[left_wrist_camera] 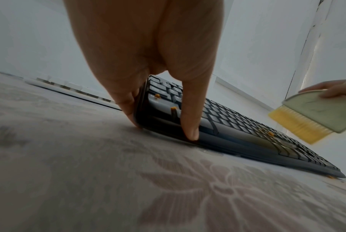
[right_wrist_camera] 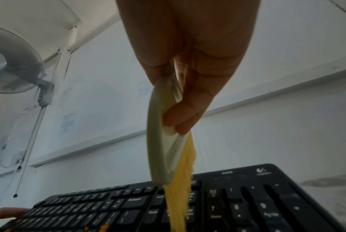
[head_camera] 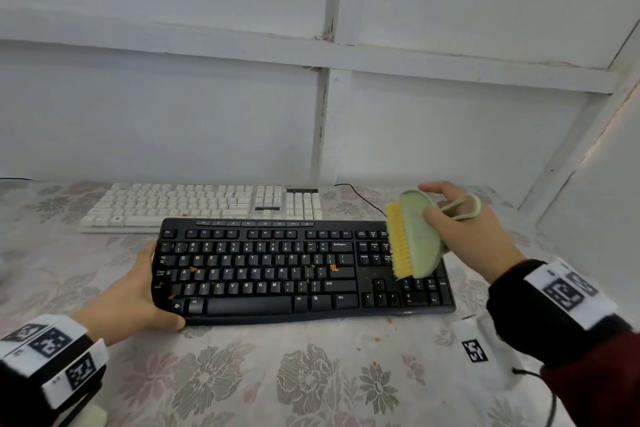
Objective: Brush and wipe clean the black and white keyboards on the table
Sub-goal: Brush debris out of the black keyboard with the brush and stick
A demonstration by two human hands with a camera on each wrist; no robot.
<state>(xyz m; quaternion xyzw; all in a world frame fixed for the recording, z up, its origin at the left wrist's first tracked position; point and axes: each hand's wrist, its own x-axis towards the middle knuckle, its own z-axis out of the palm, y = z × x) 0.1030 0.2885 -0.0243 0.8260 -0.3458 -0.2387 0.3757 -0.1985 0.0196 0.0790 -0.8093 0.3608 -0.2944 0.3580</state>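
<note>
A black keyboard [head_camera: 277, 270] [left_wrist_camera: 237, 125] [right_wrist_camera: 247, 204] lies on the flowered tablecloth, with orange crumbs [head_camera: 333, 267] among its keys. My left hand [head_camera: 138, 291] [left_wrist_camera: 148, 78] grips its left end, thumb on the front edge and fingers along the side. My right hand [head_camera: 464, 232] [right_wrist_camera: 187, 78] holds a pale green brush [head_camera: 417, 236] [left_wrist_camera: 315, 113] [right_wrist_camera: 162, 141] with yellow bristles [head_camera: 398, 239] facing left, raised just over the keyboard's right end. Behind it lies a white keyboard [head_camera: 201, 206].
The tablecloth [head_camera: 277, 374] carries a few stray crumbs [head_camera: 388, 320] in front of the black keyboard. A black cable [head_camera: 360, 196] runs from the white keyboard's right end. White wall panels stand close behind and to the right. A wall fan [right_wrist_camera: 11, 61] hangs high up.
</note>
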